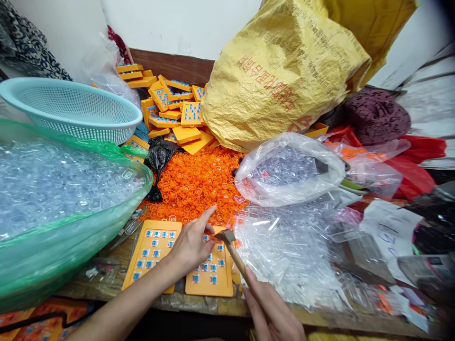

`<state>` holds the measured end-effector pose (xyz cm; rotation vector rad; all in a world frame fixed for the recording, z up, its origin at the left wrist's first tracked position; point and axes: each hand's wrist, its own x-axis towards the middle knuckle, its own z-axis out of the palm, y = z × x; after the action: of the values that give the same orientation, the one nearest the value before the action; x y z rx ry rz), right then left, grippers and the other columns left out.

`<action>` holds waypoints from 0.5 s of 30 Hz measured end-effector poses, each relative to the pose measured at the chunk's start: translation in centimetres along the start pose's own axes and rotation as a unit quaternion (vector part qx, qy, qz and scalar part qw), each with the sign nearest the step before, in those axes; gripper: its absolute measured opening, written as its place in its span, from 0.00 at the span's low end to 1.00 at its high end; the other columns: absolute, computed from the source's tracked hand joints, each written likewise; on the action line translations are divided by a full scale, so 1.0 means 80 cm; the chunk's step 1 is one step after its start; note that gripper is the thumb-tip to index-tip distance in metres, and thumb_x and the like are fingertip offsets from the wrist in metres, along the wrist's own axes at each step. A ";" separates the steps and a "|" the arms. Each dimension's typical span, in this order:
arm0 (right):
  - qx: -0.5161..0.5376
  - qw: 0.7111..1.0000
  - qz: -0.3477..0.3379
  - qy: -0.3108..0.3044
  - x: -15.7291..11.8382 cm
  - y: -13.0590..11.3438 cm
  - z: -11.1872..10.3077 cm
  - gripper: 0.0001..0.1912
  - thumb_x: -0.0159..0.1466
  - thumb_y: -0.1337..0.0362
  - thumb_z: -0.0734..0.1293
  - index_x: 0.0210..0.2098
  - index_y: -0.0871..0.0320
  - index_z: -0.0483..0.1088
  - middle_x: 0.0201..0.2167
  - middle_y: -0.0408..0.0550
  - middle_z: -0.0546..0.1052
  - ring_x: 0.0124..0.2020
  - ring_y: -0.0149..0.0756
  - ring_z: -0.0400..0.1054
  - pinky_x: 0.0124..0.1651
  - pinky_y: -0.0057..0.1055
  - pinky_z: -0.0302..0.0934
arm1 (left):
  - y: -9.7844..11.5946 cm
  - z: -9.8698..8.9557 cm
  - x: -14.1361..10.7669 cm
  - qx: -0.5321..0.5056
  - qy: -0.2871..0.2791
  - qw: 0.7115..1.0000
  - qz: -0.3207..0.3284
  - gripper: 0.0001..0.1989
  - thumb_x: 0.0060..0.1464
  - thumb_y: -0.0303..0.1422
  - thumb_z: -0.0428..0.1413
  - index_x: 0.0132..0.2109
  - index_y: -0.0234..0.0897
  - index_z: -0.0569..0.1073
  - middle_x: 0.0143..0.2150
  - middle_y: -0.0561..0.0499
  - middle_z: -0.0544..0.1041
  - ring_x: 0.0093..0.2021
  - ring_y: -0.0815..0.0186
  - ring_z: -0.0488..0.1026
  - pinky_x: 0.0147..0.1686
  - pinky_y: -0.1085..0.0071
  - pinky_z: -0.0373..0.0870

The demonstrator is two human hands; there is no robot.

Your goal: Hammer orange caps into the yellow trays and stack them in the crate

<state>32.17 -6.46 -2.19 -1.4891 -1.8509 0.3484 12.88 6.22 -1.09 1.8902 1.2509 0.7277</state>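
My right hand (273, 308) grips a small hammer (237, 258) by its wooden handle. The hammer's dark metal head is over the right-hand orange board (199, 288), close to my left hand (194, 244). My left hand lies over the upper part of that board, index finger stretched towards the loose orange pieces (199, 182), thumb apart; no held thing shows in it. Small clear squares with blue centres sit in rows on this board. A second orange board (140, 248) with similar squares lies to the left, partly covered by my left forearm.
A green bag (88, 232) of clear plastic pieces bulges on the left, below a light-blue basket (71, 106). Orange boards (177, 102) are heaped behind. A yellow sack (280, 76), a white bag (295, 189) and loose clear strips (284, 255) occupy the right.
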 end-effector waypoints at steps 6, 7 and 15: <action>0.006 1.000 0.014 -0.005 -0.003 0.000 -0.002 0.26 0.64 0.70 0.63 0.61 0.49 0.62 0.35 0.44 0.79 0.30 0.26 0.75 0.34 0.15 0.66 | 0.002 0.001 0.001 0.002 0.002 1.000 0.003 0.35 0.49 0.24 0.55 0.64 0.37 0.56 0.38 0.52 0.79 0.40 0.62 0.75 0.45 0.61 0.70; 0.010 1.000 0.011 0.006 -0.002 -0.001 -0.003 0.26 0.63 0.70 0.63 0.61 0.49 0.63 0.37 0.45 0.79 0.32 0.26 0.75 0.36 0.15 0.66 | 0.003 0.001 0.001 0.003 0.004 1.000 -0.005 0.35 0.49 0.24 0.55 0.64 0.38 0.57 0.37 0.52 0.79 0.40 0.62 0.75 0.45 0.60 0.70; 0.028 0.999 0.017 0.040 -0.005 0.001 0.005 0.22 0.63 0.69 0.64 0.57 0.51 0.68 0.39 0.46 0.80 0.36 0.30 0.77 0.41 0.18 0.68 | -0.003 0.000 -0.001 0.007 0.005 1.000 -0.026 0.35 0.48 0.26 0.57 0.64 0.38 0.57 0.37 0.52 0.80 0.40 0.62 0.76 0.44 0.61 0.71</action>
<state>31.95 -6.74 -2.67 -1.4774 -1.7407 0.3482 12.72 6.20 -1.31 1.8595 1.3091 0.7031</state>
